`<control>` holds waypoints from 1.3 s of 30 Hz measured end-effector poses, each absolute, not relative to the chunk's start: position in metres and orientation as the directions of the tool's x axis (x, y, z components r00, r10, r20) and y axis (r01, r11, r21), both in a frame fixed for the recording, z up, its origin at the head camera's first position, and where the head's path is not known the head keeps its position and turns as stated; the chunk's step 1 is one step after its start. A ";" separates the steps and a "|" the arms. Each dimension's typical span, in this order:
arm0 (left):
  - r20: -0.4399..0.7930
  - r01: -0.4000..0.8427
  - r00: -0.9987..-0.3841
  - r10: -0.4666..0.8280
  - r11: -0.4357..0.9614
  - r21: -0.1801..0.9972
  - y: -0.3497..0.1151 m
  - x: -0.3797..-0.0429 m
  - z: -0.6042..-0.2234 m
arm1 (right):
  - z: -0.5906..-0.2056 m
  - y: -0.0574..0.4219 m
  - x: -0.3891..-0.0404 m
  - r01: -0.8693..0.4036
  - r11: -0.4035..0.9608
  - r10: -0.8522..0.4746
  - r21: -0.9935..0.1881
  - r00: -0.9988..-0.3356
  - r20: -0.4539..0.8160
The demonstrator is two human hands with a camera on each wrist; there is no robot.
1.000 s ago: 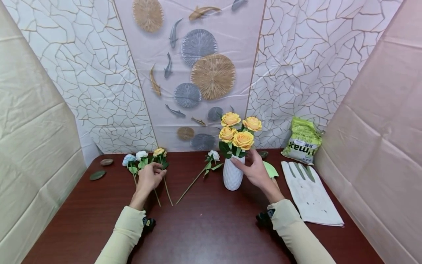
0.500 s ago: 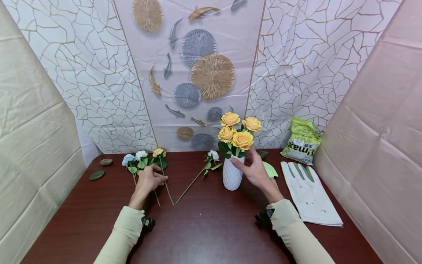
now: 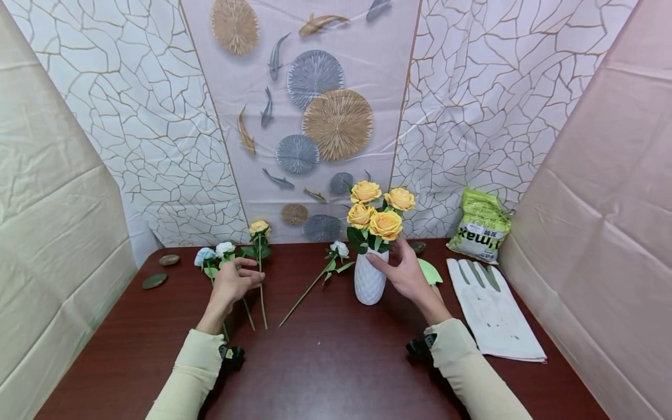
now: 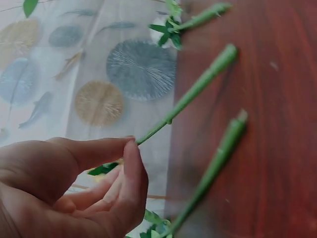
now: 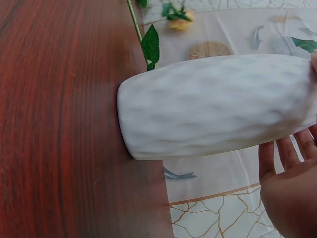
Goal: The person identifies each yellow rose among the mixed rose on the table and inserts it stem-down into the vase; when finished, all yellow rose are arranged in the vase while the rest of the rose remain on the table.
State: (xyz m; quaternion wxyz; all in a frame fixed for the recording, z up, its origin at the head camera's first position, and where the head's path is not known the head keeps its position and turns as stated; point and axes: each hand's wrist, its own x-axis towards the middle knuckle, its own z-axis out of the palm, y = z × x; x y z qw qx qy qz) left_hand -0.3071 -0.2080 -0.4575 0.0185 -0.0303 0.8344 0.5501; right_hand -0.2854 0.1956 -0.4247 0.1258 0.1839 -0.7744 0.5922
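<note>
My left hand [image 3: 234,283] pinches the stem of a yellow rose [image 3: 259,227] between thumb and fingertips. In the left wrist view the rose's green stem [image 4: 193,91] sticks out past the fingertips. Its bloom stands higher than the blue flower [image 3: 204,256] and white flower [image 3: 225,249] lying beside that hand. To the right, my right hand [image 3: 406,274] holds the upper part of a white dimpled vase [image 3: 370,283], thumb at the near side. The vase stands upright with several yellow roses [image 3: 386,224] in it. In the right wrist view some of the fingers are behind the vase.
Another white flower [image 3: 339,249] lies left of the vase, its stem slanting forward. Two flat stones [image 3: 154,281] lie at the far left. On the right are a white glove [image 3: 493,315], a light-green piece [image 3: 430,272] and a green bag [image 3: 480,224].
The yellow rose in my left hand has risen off the table, and its stem has swung more upright, its lower end shifting left. The right hand and vase have stayed put.
</note>
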 end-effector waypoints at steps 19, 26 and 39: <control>0.463 0.469 -0.881 -0.094 -0.061 0.881 -0.126 -0.309 -0.364 | -0.437 0.200 -0.294 -0.452 0.251 -0.120 -0.856 -0.892 0.436; 0.574 0.575 -0.814 -0.093 -0.275 0.771 -0.083 -0.291 -0.328 | -0.418 0.195 -0.280 -0.460 0.255 -0.134 -0.850 -0.888 0.440; 0.661 0.653 -0.748 -0.063 -0.249 0.715 -0.023 -0.263 -0.315 | -0.418 0.195 -0.281 -0.462 0.252 -0.143 -0.850 -0.887 0.440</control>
